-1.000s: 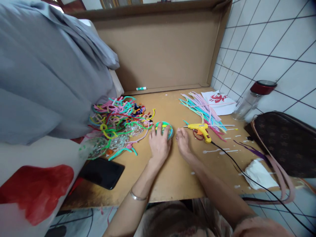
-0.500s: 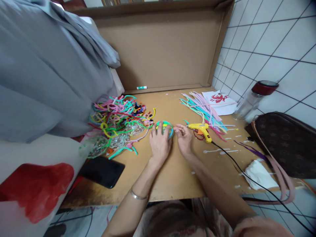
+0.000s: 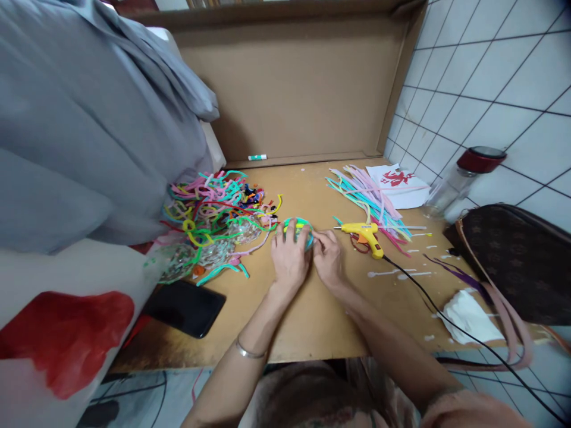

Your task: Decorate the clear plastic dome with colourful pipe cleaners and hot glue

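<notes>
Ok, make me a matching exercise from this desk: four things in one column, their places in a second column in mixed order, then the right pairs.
Things:
1. glue gun
2. phone
3. jar with the red lid
4. round teal piece

Places:
A. under the left hand, with the right hand touching its side
B. near the front edge of the desk, left of the arms
C. by the tiled wall, behind the brown bag
D. just right of the right hand, its black cord running off to the right

Pairs: 1-D, 2-B, 3-C, 4-A
</notes>
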The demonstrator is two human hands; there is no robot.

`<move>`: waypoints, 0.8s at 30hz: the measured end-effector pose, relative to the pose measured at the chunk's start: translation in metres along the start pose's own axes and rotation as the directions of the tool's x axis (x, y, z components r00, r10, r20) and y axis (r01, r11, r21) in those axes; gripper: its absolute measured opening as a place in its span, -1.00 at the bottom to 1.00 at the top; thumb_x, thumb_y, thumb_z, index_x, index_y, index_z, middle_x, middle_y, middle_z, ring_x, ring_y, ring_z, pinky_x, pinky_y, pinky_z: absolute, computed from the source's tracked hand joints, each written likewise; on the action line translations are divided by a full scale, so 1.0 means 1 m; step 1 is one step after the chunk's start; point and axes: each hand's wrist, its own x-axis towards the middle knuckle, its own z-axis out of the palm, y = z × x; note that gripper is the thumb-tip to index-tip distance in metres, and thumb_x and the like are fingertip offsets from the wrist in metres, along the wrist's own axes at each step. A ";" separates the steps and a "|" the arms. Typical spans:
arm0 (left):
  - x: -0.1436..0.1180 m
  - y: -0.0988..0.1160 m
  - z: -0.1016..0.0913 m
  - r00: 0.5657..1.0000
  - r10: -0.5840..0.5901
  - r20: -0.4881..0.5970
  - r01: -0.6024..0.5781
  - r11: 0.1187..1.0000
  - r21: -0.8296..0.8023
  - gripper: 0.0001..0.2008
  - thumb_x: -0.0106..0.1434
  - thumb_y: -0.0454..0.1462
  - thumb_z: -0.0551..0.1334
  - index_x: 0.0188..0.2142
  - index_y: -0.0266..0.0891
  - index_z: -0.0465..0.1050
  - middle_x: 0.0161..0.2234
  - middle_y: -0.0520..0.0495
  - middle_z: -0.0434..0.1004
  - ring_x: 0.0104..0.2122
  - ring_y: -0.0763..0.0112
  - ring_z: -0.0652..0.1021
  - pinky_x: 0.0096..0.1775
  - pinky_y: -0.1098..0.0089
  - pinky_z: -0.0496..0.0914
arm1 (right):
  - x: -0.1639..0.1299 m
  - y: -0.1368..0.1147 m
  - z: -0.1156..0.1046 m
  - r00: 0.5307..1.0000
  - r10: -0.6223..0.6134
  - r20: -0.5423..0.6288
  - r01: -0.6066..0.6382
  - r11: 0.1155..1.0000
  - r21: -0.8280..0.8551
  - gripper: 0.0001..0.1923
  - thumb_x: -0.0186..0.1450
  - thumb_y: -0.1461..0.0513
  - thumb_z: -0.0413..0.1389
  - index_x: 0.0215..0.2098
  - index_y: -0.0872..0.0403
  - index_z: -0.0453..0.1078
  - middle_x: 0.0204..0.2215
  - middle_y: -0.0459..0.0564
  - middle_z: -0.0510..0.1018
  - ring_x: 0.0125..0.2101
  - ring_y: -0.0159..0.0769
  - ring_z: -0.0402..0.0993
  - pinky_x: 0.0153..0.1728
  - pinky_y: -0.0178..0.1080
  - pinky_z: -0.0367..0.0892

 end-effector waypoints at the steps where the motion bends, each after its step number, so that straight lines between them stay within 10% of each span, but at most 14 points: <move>1: 0.000 -0.001 0.000 1.000 0.005 -0.002 -0.005 1.000 -0.002 -0.61 0.31 -0.22 0.15 0.12 -0.12 0.39 0.22 -0.22 0.33 0.19 -0.13 0.31 0.09 0.01 0.32 | -0.001 0.000 0.000 1.000 -0.014 -0.003 0.014 1.000 -0.015 -0.67 0.27 0.36 -0.07 -0.21 0.12 0.54 -0.32 0.06 0.50 -0.27 -0.26 0.46 -0.18 -0.22 0.41; 24: 0.001 -0.004 -0.002 0.998 0.059 -0.019 -0.061 0.991 -0.117 -0.45 0.28 -0.10 0.17 0.21 -0.26 0.27 0.20 -0.26 0.35 0.19 -0.11 0.30 0.13 0.01 0.26 | -0.005 0.005 0.004 0.993 -0.116 -0.021 0.113 0.988 -0.107 -0.60 0.18 0.45 -0.12 -0.20 0.09 0.49 -0.33 0.03 0.37 -0.26 -0.23 0.37 -0.20 -0.20 0.37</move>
